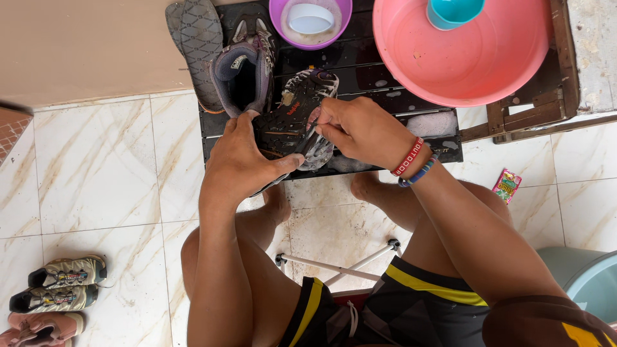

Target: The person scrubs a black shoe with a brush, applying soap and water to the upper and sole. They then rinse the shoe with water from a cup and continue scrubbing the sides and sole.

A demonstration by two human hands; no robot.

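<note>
Hands [241,160] [357,128] both grip black shoe [289,119] — sole up, toe pointing up-right.

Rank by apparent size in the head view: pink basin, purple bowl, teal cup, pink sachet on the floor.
1. pink basin
2. purple bowl
3. teal cup, partly cut off, so less sure
4. pink sachet

shoe [292,115] on rack [385,83] | basin [459,58] right | cup [453,11] in basin
</note>
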